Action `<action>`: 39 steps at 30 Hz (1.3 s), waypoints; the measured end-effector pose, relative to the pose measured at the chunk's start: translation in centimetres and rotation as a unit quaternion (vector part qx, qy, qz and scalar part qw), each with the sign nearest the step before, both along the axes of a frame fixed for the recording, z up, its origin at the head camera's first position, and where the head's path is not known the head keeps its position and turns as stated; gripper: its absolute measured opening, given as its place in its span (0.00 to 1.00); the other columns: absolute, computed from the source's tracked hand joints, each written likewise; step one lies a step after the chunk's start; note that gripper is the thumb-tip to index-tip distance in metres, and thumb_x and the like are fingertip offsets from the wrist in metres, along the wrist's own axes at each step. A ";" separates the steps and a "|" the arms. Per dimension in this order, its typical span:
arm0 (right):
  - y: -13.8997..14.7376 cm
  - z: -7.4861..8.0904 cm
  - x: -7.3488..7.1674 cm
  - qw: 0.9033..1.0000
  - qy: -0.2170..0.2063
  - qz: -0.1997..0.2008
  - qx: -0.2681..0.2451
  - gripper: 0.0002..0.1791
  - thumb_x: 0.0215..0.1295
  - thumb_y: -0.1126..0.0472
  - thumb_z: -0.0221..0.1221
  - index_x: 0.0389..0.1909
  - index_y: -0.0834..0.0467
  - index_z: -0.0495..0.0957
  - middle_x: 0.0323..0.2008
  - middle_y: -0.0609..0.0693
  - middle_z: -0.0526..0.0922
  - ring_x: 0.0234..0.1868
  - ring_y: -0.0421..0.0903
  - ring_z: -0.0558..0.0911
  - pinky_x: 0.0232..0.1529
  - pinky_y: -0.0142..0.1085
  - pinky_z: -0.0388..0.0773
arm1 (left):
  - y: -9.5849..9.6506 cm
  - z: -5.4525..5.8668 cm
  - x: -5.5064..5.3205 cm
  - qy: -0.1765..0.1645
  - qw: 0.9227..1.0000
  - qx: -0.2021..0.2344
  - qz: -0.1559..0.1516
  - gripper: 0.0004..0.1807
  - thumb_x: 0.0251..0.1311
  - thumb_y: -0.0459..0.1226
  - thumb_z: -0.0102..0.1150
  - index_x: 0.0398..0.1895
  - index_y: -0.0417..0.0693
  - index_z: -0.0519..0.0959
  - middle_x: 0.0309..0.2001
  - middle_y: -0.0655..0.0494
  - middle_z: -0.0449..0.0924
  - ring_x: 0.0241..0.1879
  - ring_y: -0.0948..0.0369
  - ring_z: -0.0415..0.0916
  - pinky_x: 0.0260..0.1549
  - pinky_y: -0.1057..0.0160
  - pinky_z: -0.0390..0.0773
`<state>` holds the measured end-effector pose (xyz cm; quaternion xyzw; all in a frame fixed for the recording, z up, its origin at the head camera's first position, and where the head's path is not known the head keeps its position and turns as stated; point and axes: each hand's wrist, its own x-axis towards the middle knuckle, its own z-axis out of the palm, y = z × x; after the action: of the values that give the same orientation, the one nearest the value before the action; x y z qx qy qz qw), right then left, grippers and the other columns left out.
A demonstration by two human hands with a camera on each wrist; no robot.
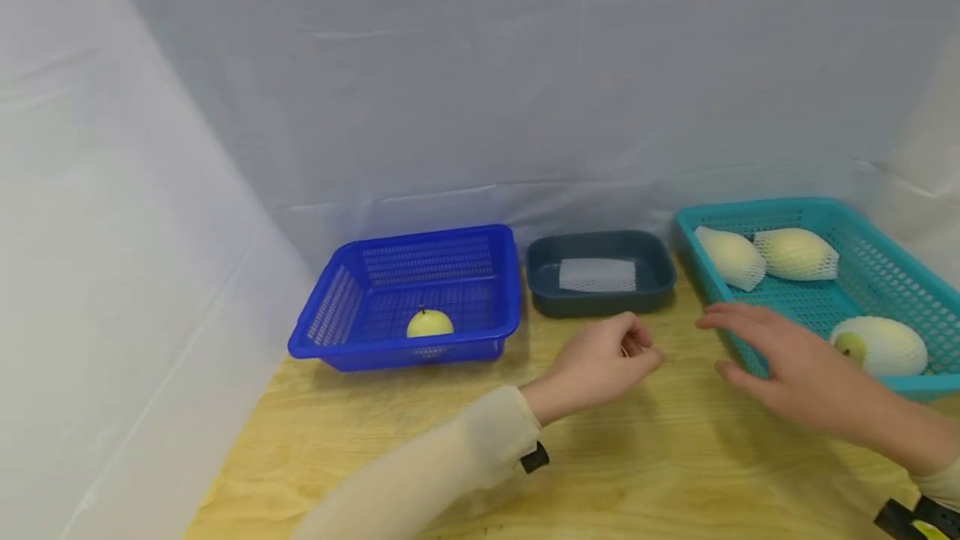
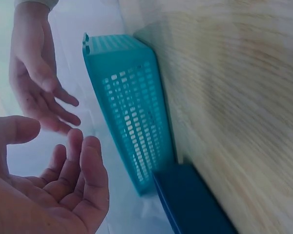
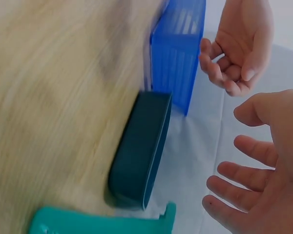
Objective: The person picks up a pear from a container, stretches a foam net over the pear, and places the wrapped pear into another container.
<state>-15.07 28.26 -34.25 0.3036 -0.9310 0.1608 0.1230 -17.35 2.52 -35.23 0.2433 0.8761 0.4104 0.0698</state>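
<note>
My left hand (image 1: pixel 596 367) hovers over the table in front of the dark green tray, its fingers loosely curled and holding nothing. To its right, my right hand (image 1: pixel 802 365) is in the air beside the teal basket (image 1: pixel 806 302), fingers spread and nothing in them. In the left wrist view a gap separates the two hands. A white foam net sleeve (image 1: pixel 597 275) lies flat in the dark green tray (image 1: pixel 600 304). One bare yellow pear (image 1: pixel 430 323) sits in the blue basket (image 1: pixel 431 350), its stem upward.
Inside the teal basket are two net-wrapped pears (image 1: pixel 731 259) at the back and another wrapped pear (image 1: pixel 888 346) near the front, its stem end showing. White sheeting (image 1: pixel 480 90) rises behind and left of the wooden table (image 1: pixel 600 473).
</note>
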 end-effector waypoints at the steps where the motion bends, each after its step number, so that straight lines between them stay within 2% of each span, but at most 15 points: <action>1: -0.2 -0.1 0.1 1.000 -0.007 0.000 -0.004 0.28 0.67 0.55 0.66 0.66 0.52 0.73 0.65 0.56 0.75 0.63 0.60 0.75 0.51 0.60 0.78 | -0.4 0.1 0.1 0.004 1.000 -0.005 0.002 0.08 0.68 0.52 0.57 0.40 0.62 0.75 0.34 0.71 0.77 0.31 0.71 0.75 0.30 0.68 0.76; 6: -1.1 -0.5 0.7 0.999 -0.030 0.006 -0.010 0.30 0.67 0.54 0.66 0.68 0.51 0.70 0.67 0.55 0.73 0.65 0.60 0.73 0.53 0.62 0.75 | -2.3 0.5 0.2 0.025 0.999 -0.023 0.012 0.07 0.69 0.50 0.57 0.41 0.60 0.76 0.34 0.70 0.77 0.31 0.71 0.75 0.31 0.69 0.75; 11: -1.8 -1.0 1.4 0.999 -0.048 0.011 -0.015 0.29 0.69 0.52 0.64 0.69 0.49 0.70 0.68 0.54 0.72 0.65 0.60 0.73 0.54 0.62 0.75 | -4.5 1.0 0.6 0.077 0.995 -0.060 0.034 0.08 0.69 0.50 0.57 0.43 0.60 0.79 0.40 0.68 0.79 0.38 0.68 0.75 0.36 0.68 0.76; 16: -2.6 -1.6 2.2 0.999 -0.031 0.017 -0.014 0.28 0.70 0.51 0.63 0.69 0.46 0.69 0.69 0.50 0.72 0.65 0.56 0.74 0.52 0.58 0.78 | -7.0 1.5 0.9 0.113 0.987 -0.095 0.058 0.11 0.69 0.50 0.57 0.48 0.59 0.79 0.46 0.65 0.79 0.44 0.64 0.74 0.43 0.62 0.76; 19: -3.1 -1.8 2.7 1.000 -0.011 0.026 -0.013 0.29 0.68 0.51 0.64 0.69 0.44 0.69 0.69 0.49 0.72 0.65 0.55 0.75 0.51 0.57 0.79 | -8.8 1.8 0.6 0.130 0.983 -0.110 0.075 0.13 0.69 0.49 0.57 0.50 0.56 0.79 0.48 0.63 0.79 0.47 0.61 0.74 0.47 0.58 0.76; 24: -3.7 -2.2 3.3 0.999 0.017 0.039 -0.009 0.33 0.64 0.52 0.68 0.69 0.42 0.69 0.69 0.46 0.72 0.64 0.51 0.76 0.51 0.53 0.80 | -12.3 2.0 -0.7 0.156 0.968 -0.158 0.115 0.16 0.68 0.48 0.57 0.51 0.50 0.79 0.50 0.56 0.79 0.51 0.55 0.74 0.51 0.53 0.75; 25: -3.8 -2.2 3.4 0.999 0.022 0.037 -0.007 0.34 0.63 0.51 0.69 0.69 0.41 0.69 0.69 0.44 0.71 0.65 0.49 0.75 0.55 0.47 0.79 | -13.0 2.1 -0.9 0.160 0.964 -0.171 0.126 0.16 0.68 0.48 0.57 0.52 0.50 0.79 0.50 0.55 0.78 0.52 0.53 0.74 0.52 0.51 0.75; 27: -3.9 -2.4 3.6 0.998 0.039 0.040 -0.003 0.36 0.60 0.52 0.71 0.69 0.41 0.69 0.69 0.44 0.71 0.64 0.48 0.75 0.56 0.45 0.78 | -14.3 2.1 -1.5 0.162 0.956 -0.196 0.146 0.17 0.68 0.49 0.57 0.53 0.50 0.79 0.51 0.53 0.78 0.54 0.51 0.74 0.54 0.48 0.75; 31: -4.1 -2.7 4.0 0.997 0.060 0.043 0.003 0.38 0.57 0.52 0.72 0.69 0.39 0.69 0.69 0.43 0.71 0.64 0.46 0.75 0.58 0.34 0.73 | -16.7 2.2 -2.6 0.151 0.942 -0.237 0.183 0.19 0.67 0.49 0.57 0.54 0.49 0.79 0.52 0.50 0.78 0.55 0.48 0.74 0.55 0.46 0.74; 35: -4.5 -3.0 4.5 0.997 0.060 0.043 0.015 0.38 0.57 0.51 0.73 0.69 0.38 0.69 0.69 0.41 0.70 0.64 0.45 0.74 0.53 0.40 0.78 | -18.5 2.1 -3.7 0.119 0.934 -0.270 0.203 0.20 0.67 0.49 0.58 0.56 0.47 0.78 0.53 0.49 0.78 0.56 0.47 0.74 0.55 0.45 0.76; 39: -4.8 -3.1 5.0 0.997 0.055 0.045 0.022 0.38 0.58 0.50 0.72 0.69 0.37 0.69 0.69 0.41 0.70 0.64 0.45 0.75 0.49 0.48 0.81 | -19.8 1.8 -4.7 0.082 0.925 -0.304 0.210 0.21 0.67 0.47 0.58 0.58 0.45 0.78 0.52 0.48 0.79 0.54 0.48 0.77 0.51 0.45 0.79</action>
<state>-10.12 23.50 -37.34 0.3563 -0.9115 0.1287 0.1605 -22.01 -17.26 -33.45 0.0533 0.9925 0.1082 -0.0197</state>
